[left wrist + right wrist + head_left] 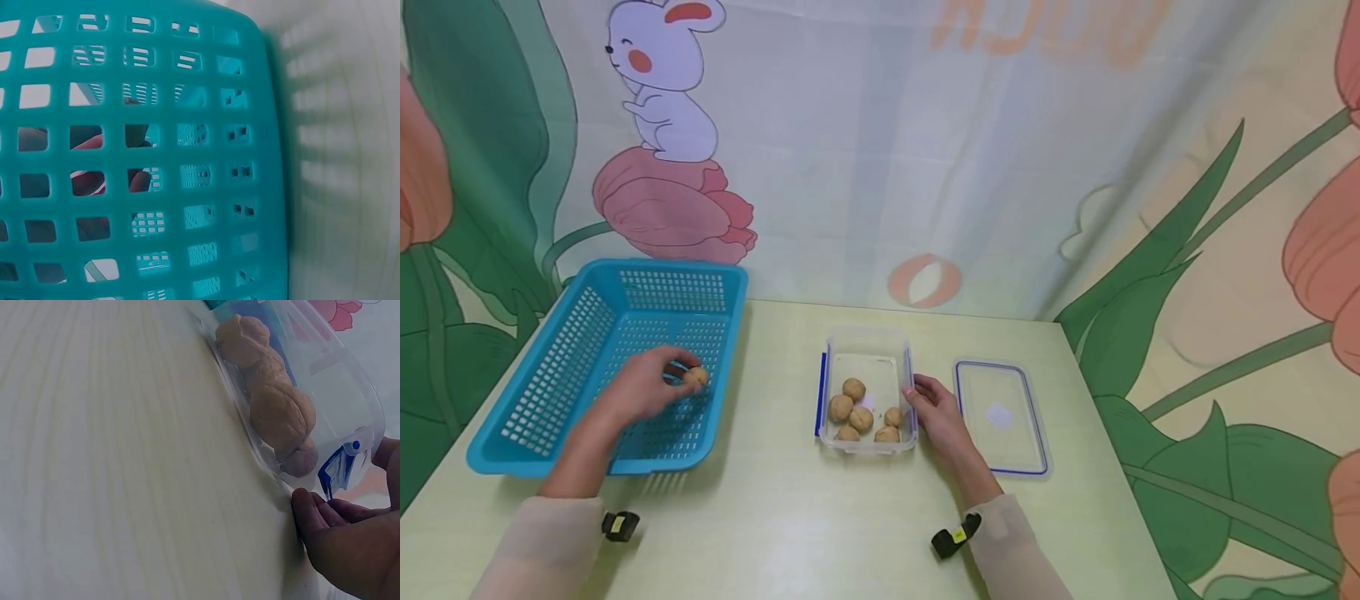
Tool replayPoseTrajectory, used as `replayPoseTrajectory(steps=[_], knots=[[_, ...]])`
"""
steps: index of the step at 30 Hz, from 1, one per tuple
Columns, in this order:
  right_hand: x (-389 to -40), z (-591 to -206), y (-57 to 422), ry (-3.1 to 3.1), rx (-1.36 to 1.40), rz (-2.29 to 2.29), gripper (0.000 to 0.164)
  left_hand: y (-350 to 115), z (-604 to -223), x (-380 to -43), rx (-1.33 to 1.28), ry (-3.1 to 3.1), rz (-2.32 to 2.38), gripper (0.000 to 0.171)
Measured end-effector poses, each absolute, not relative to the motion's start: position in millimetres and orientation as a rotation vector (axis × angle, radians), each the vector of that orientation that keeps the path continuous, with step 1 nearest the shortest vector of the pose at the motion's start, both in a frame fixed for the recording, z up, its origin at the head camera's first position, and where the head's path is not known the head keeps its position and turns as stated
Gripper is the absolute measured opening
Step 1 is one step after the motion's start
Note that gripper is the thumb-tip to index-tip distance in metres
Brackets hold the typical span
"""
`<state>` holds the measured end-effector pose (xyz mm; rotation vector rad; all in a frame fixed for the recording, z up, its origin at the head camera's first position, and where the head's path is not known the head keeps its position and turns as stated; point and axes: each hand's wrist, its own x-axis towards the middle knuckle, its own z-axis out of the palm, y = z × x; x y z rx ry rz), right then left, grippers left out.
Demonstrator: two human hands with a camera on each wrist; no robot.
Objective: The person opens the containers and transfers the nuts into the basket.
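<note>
Inside the blue plastic basket (593, 333), my left hand (643, 385) pinches a walnut (697, 377) between thumb and fingertips, near the right wall. The left wrist view looks through the basket's perforated wall (169, 206), with parts of the fingers (89, 182) showing behind the holes. A clear container (871, 343) without its lid holds several walnuts (861, 419), mostly toward its near and left parts. My right hand (942, 414) grips its right wall, thumb at the rim and fingers outside. The right wrist view shows those fingertips low beside a blue clasp (340, 464).
A clear lid with a blue seal (1000, 417) lies flat to the right of the container. Another blue clasp (822, 393) hangs out on the container's left side. Behind the pale table (760, 517) hangs a printed curtain (820, 167).
</note>
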<state>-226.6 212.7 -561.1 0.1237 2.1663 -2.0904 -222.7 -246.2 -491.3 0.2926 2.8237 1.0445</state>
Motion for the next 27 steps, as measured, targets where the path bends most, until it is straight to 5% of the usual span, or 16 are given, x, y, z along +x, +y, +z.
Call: replayPoseTrajectory(steps=[11,27], knots=[[-229,-560,213,2.178,0.130,-2.085,0.055,-246,-488,-221,0.282,2.879,0.940,0.074],[-226,-561,211,2.156,0.140,-2.096,0.054,-169,-422,-200,0.381,3.005,1.086,0.059]])
